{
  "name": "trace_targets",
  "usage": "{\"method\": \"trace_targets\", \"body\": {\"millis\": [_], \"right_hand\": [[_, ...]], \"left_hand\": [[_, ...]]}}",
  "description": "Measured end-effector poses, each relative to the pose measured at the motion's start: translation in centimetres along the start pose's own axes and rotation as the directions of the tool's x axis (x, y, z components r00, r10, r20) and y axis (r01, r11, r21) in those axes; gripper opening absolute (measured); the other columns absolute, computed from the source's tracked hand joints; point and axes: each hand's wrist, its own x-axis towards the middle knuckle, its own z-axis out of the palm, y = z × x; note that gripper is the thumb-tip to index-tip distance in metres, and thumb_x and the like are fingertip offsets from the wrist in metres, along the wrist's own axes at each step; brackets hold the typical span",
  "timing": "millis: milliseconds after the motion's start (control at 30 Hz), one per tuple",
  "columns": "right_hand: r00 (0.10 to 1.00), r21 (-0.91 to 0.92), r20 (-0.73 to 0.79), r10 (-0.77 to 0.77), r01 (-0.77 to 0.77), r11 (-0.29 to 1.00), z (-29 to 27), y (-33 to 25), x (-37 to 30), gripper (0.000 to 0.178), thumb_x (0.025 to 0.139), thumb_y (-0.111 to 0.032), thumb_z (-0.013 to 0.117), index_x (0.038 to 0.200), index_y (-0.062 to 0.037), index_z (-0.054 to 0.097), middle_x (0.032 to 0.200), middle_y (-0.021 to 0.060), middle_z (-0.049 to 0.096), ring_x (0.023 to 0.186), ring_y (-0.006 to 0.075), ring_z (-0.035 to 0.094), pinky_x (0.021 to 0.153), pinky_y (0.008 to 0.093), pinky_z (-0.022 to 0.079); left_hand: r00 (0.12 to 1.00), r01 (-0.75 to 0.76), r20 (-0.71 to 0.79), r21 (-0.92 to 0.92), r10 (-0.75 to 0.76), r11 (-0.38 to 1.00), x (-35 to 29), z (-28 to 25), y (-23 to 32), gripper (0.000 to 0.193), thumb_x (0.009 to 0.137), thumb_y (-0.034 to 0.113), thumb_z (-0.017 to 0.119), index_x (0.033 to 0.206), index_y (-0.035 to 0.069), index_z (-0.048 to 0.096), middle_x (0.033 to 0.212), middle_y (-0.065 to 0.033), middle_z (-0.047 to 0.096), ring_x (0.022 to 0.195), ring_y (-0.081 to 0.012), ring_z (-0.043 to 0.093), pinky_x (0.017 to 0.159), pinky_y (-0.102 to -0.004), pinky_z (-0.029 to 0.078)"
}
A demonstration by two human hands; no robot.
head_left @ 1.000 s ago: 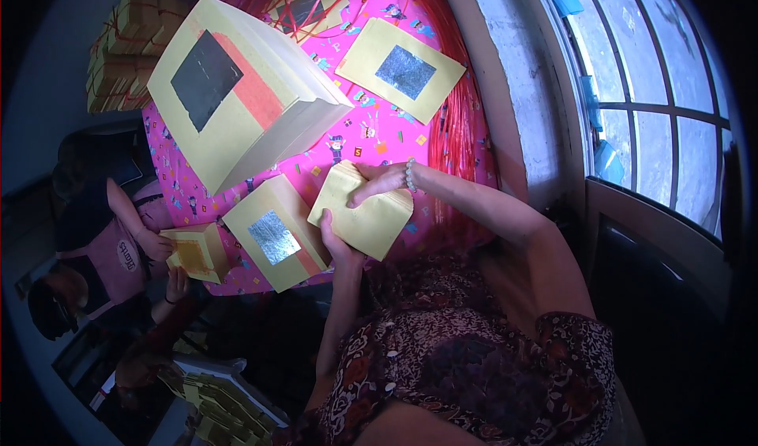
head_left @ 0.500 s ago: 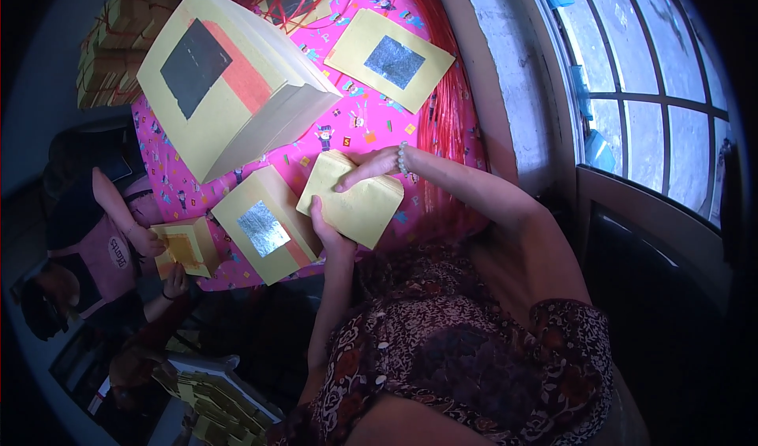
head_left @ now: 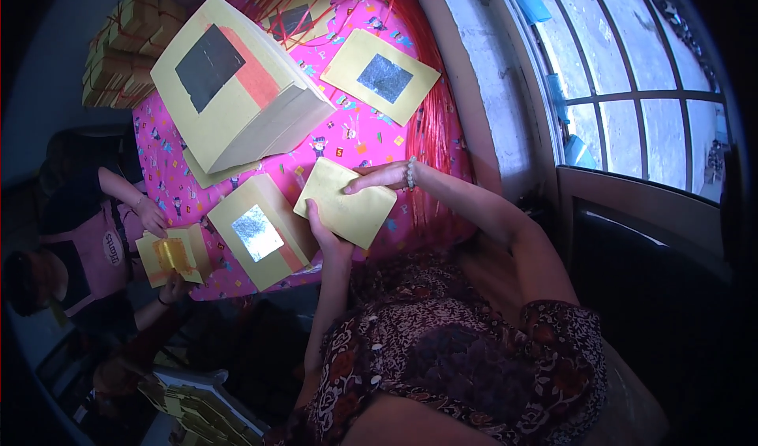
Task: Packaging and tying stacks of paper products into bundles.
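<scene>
Between my hands is a stack of plain yellow joss paper (head_left: pixel 341 207), held over the near edge of the pink table. My left hand (head_left: pixel 325 231) grips its lower left edge, thumb on top. At the upper right edge my right hand (head_left: pixel 380 177), with a beaded bracelet on the wrist, has its thumb across the top and its fingers hidden beneath. Just left lies a thick pile of joss paper (head_left: pixel 230 223) topped by a shiny silver square. Beyond it stands a much taller pile (head_left: pixel 185 118) with a dark grey square and an orange-red band.
A flat silver-squared sheet stack (head_left: pixel 347 57) lies at the far right of the table (head_left: pixel 359 142), beside red plastic strands (head_left: pixel 438 122). At left, a co-worker's hands hold gold-marked paper (head_left: pixel 150 258). Tied bundles (head_left: pixel 130 31) are heaped at back left; a barred window (head_left: pixel 624 98) is right.
The stack in my hands has tilted, so its thick side edge shows less. My grip stays similar. The co-worker's paper has turned slightly, and the whole view has shifted a little.
</scene>
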Motion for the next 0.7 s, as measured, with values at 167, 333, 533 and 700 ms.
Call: {"method": "trace_targets", "body": {"millis": [167, 333, 533, 700], "right_hand": [[0.999, -0.017, -0.028, -0.028, 0.028, 0.999, 0.4, 1.0, 0.7, 0.085, 0.079, -0.048, 0.071, 0.14, -0.0042, 0.033, 0.123, 0.0112, 0.057, 0.11, 0.0167, 0.058, 0.092, 0.0313, 0.048], [0.994, -0.4, -0.071, -0.084, 0.049, 0.915, 0.7, 0.2, -0.7, 0.106, 0.075, -0.066, 0.066, 0.146, -0.0008, 0.023, 0.145, 0.0188, 0.035, 0.135, 0.0241, 0.033, 0.109, 0.0364, 0.031], [0.384, -0.542, -0.789, -0.479, -0.07, 0.837, -9.5, 0.5, -2.5, 0.054, 0.083, -0.035, 0.067, 0.127, -0.0084, 0.05, 0.117, 0.0211, 0.059, 0.103, 0.029, 0.061, 0.085, 0.0403, 0.05], [-0.107, -0.457, -0.805, -0.584, -0.517, 0.724, -13.4, -0.3, -5.9, 0.027, 0.086, -0.012, 0.054, 0.108, 0.0008, 0.046, 0.098, 0.0257, 0.063, 0.088, 0.0418, 0.065, 0.076, 0.0484, 0.054]], "left_hand": [[0.998, 0.0, 0.064, -0.014, 0.001, 1.0, 0.1, -1.3, 0.0, 0.07, 0.092, 0.059, 0.039, 0.139, 0.007, 0.037, 0.132, -0.014, 0.049, 0.119, -0.0302, 0.051, 0.096, -0.0459, 0.044], [0.995, 0.026, 0.1, -0.026, -0.024, 0.999, -1.8, -1.0, 0.5, 0.069, 0.093, 0.058, 0.039, 0.139, 0.006, 0.037, 0.132, -0.0141, 0.05, 0.119, -0.03, 0.051, 0.097, -0.0457, 0.043], [0.995, 0.01, 0.099, 0.044, -0.014, 0.999, -2.4, -0.3, 0.6, 0.067, 0.094, 0.055, 0.042, 0.14, 0.007, 0.035, 0.133, -0.0138, 0.049, 0.119, -0.0284, 0.051, 0.098, -0.0452, 0.044], [0.995, -0.099, 0.0, 0.114, 0.099, 0.989, -2.4, -2.5, 0.4, 0.062, 0.096, 0.05, 0.041, 0.14, 0.008, 0.035, 0.135, -0.0118, 0.047, 0.122, -0.0278, 0.048, 0.101, -0.0437, 0.039]]}}
